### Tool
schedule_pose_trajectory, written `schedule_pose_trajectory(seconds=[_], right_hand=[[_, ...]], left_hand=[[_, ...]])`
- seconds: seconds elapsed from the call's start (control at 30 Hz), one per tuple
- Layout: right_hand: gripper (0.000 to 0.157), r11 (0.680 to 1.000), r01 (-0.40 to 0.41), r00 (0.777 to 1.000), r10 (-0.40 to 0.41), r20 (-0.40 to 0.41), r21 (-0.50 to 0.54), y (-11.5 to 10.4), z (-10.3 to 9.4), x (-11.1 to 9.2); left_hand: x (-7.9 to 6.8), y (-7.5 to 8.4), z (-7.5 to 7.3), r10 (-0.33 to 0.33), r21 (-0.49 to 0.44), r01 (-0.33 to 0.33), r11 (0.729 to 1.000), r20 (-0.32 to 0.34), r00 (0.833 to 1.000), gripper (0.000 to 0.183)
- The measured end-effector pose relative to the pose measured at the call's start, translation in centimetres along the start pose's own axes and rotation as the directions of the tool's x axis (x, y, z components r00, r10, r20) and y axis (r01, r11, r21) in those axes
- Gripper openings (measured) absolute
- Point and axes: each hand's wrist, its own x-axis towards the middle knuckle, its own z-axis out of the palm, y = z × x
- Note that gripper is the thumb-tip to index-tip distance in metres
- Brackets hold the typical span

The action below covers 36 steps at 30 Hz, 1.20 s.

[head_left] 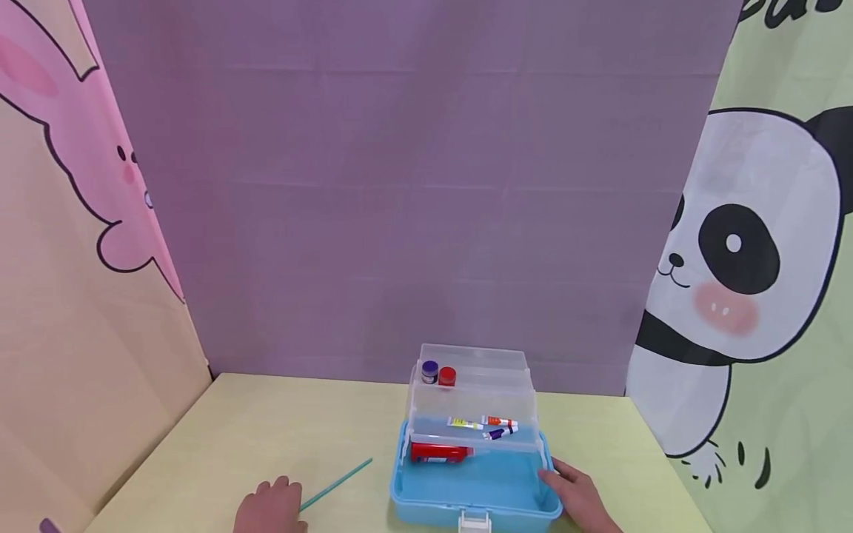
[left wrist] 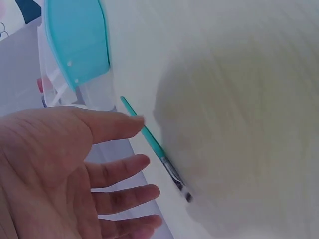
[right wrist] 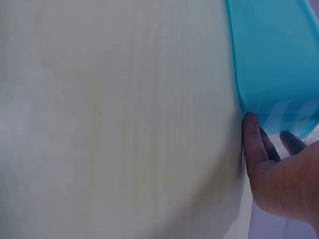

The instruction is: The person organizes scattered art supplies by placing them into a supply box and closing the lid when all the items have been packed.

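Note:
A teal paintbrush [head_left: 336, 485] lies slantwise on the table; its dark bristles [left wrist: 187, 194] show in the left wrist view. My left hand [head_left: 269, 507] hovers right by the brush, and its fingers [left wrist: 124, 201] are loosely extended with nothing between them. The thumb passes in front of the handle in that view. Right of the brush stands a blue storage box [head_left: 476, 485] with its clear lid raised. Against the box's right side rests my right hand [head_left: 578, 494], its fingers [right wrist: 255, 144] touching the blue wall.
A red bottle [head_left: 440, 452] lies inside the box. Behind the clear plastic are several small paint tubes [head_left: 500, 432], a purple-capped jar [head_left: 429, 371] and a red one [head_left: 447, 376]. A white latch [head_left: 474, 523] is at the box's front. A purple curtain [head_left: 400, 222] hangs behind the table.

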Motion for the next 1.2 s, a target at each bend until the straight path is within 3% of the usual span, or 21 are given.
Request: schedule_pose_trajectory(seconds=[0.3, 0.47, 0.73, 0.87, 1.07, 1.2], right_hand=[[0.081, 1.000, 0.021, 0.999, -0.021, -0.030, 0.004, -0.3, -0.5, -0.2], [0.080, 1.000, 0.016, 0.999, -0.016, -0.036, 0.017, -0.4, -0.5, -0.4], [0.076, 0.999, 0.021, 0.999, -0.020, -0.048, 0.026, -0.5, -0.4, -0.5], [0.078, 1.000, 0.010, 0.998, -0.009, -0.058, 0.014, -0.7, -0.4, -0.5], [0.076, 1.000, 0.002, 0.998, -0.001, -0.061, 0.021, -0.6, -0.1, -0.5], [0.077, 1.000, 0.006, 0.998, -0.006, -0.059, 0.002, -0.4, 0.2, -0.4]], left_hand=[[0.6, -0.2, -0.1, 0.004, -0.015, -0.004, 1.000, 0.006, 1.000, 0.022], [0.6, 0.1, -0.2, 0.024, -0.028, -0.025, 0.999, -0.021, 0.999, 0.018], [1.2, 0.5, -0.8, 0.125, 0.080, -0.116, 0.990, -0.120, 0.985, 0.021], [1.3, 0.7, -1.5, 0.165, 0.126, -0.151, 0.980, -0.102, 0.981, 0.019], [1.4, 0.0, -1.3, 0.134, 0.087, -0.131, 0.987, -0.030, 0.990, 0.018], [1.2, -1.2, -0.8, 0.095, 0.014, -0.094, 0.995, -0.045, 0.994, 0.021]])
